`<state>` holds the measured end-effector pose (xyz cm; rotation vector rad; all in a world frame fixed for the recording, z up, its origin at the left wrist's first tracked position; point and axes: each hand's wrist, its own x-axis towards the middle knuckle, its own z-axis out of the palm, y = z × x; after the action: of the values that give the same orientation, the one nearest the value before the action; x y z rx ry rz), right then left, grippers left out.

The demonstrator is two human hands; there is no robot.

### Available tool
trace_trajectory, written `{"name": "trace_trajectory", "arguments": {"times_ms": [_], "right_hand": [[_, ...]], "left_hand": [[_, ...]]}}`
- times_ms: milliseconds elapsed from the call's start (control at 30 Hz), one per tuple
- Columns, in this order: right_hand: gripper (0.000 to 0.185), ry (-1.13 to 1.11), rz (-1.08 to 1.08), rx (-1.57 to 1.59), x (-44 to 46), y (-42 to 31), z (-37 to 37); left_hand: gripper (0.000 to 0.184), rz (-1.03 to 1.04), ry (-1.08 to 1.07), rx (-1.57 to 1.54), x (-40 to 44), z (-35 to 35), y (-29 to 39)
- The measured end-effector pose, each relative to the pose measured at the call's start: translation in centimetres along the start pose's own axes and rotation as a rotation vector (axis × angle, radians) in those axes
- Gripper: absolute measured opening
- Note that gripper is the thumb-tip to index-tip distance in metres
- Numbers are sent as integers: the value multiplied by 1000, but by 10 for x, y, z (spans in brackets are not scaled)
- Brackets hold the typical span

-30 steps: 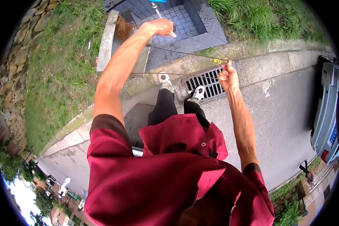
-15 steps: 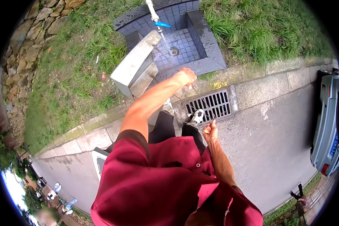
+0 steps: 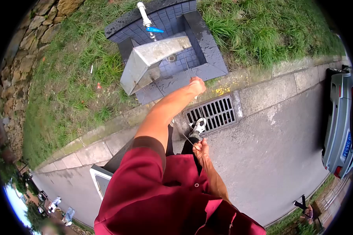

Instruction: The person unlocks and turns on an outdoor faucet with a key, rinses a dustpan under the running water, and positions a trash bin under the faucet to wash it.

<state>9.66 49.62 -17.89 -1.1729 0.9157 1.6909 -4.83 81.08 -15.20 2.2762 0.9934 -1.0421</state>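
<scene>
A worn sheet-metal dustpan lies tilted across the dark-tiled basin, under the tap with a blue lever. A long, thin wire handle runs from the dustpan back towards my body. My left hand is closed round this wire beyond the basin's front edge. Closer to my body, my right hand grips the wire handle where its strands come together. Part of the handle passes behind my left forearm. The dustpan's lower left corner sticks out past the basin's side.
A drain grate lies by the kerb, with my shoe at its edge. Grass surrounds the basin. To the right stands a parked car. A grey, white-edged object is beside me at left.
The dustpan has swung round to the right, so that it now spans more of the basin beneath the tap. My right hand has come nearer my body and leftward, still on the wire.
</scene>
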Motion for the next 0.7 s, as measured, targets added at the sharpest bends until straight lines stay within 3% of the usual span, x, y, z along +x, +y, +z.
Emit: {"name": "trace_trajectory", "arguments": {"times_ms": [167,267,467,700], "right_hand": [[48,1,12,80,17,24,28],[49,-25,53,189,31,35,21],[46,-82,158,339,55,55,3],[41,-4,75,431,43,67,17]], "left_hand": [[20,-1,5,-101,18,17,-31],[16,31,139,-92,34,25,-39],[19,88,80,-128,61,29,-35],[16,182,61,-193,60,17,-41]]}}
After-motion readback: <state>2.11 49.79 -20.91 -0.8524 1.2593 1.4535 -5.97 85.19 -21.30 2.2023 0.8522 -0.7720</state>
